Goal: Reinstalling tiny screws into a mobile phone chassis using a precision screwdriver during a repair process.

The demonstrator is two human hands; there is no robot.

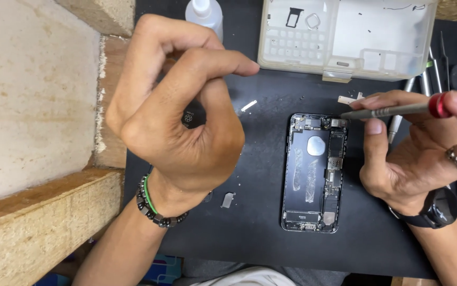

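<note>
Opened phone (313, 172) on mat, screwdriver (392, 110) in right hand (419, 148) — left hand (178, 116) raised

Black mat (260, 212), red-capped silver screwdriver (398, 110), translucent white tray (345, 37).

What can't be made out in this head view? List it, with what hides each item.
- Small dark part in the left hand: mostly wrapped by curled fingers, its kind unclear.
- Screwdriver tip: too small to show whether it touches the opened phone.
- Tweezers and tools at the right: covered by the right hand.
- Parts tray: cut off by the top edge.
</note>
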